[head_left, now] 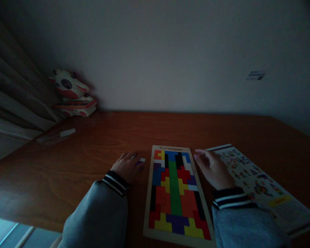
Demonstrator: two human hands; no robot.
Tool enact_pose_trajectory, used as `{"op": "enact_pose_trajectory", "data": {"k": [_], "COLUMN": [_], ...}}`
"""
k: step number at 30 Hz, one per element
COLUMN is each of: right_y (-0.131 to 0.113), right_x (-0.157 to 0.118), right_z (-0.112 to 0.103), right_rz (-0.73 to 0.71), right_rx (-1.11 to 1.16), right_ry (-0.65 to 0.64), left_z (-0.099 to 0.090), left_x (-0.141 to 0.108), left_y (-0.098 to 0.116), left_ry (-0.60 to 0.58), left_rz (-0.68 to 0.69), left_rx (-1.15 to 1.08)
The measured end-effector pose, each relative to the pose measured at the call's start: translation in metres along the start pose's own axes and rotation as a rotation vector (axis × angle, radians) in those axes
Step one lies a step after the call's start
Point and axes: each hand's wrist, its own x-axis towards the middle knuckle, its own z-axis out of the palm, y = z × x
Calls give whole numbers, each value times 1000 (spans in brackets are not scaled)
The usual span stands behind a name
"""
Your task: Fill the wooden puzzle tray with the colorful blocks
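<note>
A wooden puzzle board (147,206) lies flat on the brown table, its frame filled with coloured block pieces, a green strip down the middle. Left of its upper part, my left hand (127,166) rests on the table with fingers spread, over or beside a small white and purple piece (142,160). My right hand (214,168) is at the board's upper right edge, its fingers curled and thumb side toward the board; whether anything sits between the fingertips is too dark to tell.
A printed sheet (263,186) lies to the right, partly under my right forearm. At the back left sits a cow-shaped toy (74,93) by a curtain (12,93). A white strip (67,132) lies on the table (134,127). The wall stands behind.
</note>
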Motion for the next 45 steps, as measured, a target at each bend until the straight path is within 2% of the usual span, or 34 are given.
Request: {"op": "enact_pose_trajectory", "data": {"k": [6, 13, 21, 24, 27, 32, 38, 45], "right_y": [3, 0, -9, -7, -5, -13, -27, -18], "right_x": [-5, -6, -8, -6, -3, -3, -7, -5], "right_z": [7, 4, -1, -5, -10, -17, -14, -12], "right_rz": [-91, -131, -32, 36, 76, 69, 10, -9], "right_rx": [-150, -175, -38, 3, -1, 35, 81, 92], "right_ry": [-106, -213, -302, -257, -142, -14, -23, -5], "left_z": [-4, -17, -28, -29, -28, -28, -32, -29], "left_x": [-1, 3, 4, 3, 2, 3, 6, 0], "left_y": [-11, 0, 3, 2, 2, 5, 13, 8], "left_ry": [-20, -25, -201, -212, -202, -172, -142, -120], "left_rz": [30, 11, 25, 36, 54, 161, 228, 167], "left_rx": [-10, -75, -30, -51, -66, -87, -134, -185]}}
